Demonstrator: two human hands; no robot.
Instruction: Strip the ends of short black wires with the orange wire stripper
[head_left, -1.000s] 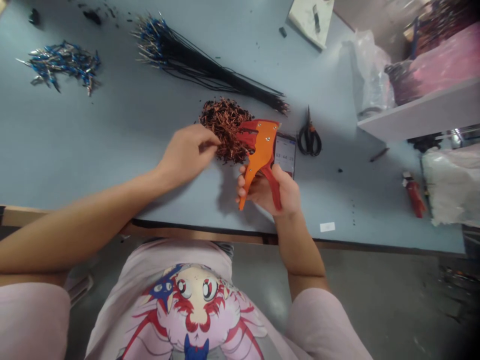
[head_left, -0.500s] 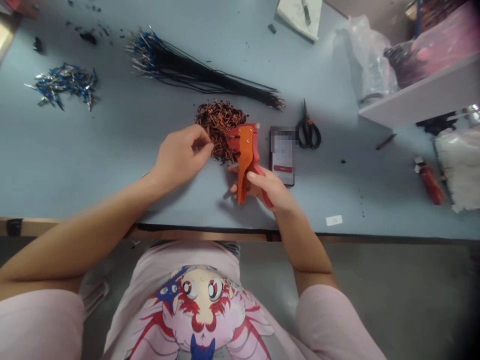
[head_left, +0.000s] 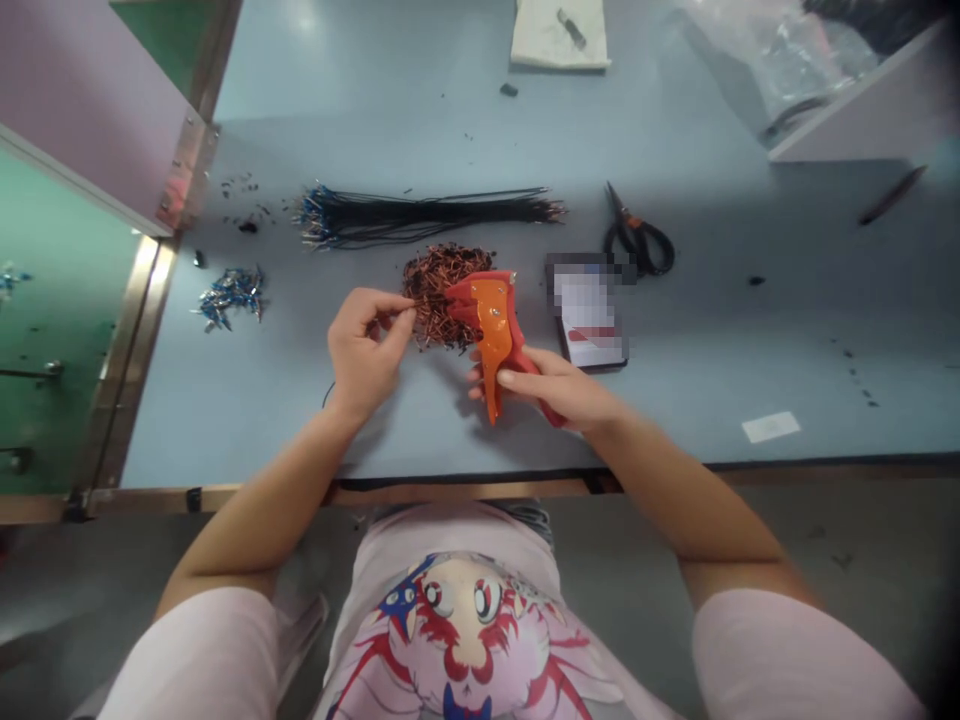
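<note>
Orange-and-red plastic wire stripper [head_left: 493, 340] sits clenched in my right hand [head_left: 559, 388]. My left fingertips [head_left: 394, 312] pinch something too thin to make out beside a heap of copper-wire offcuts [head_left: 429, 297]. A gathered bundle of black, blue-tipped wires [head_left: 427, 217] lies beyond, with loose blue terminals [head_left: 231, 296] left in a small pile.

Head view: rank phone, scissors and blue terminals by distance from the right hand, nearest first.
From the right hand:
1. Phone: on the table, just ahead of the hand.
2. Black-handled scissors: farther ahead, to the right.
3. Blue-and-silver terminals: far left, beyond the left hand.
</note>
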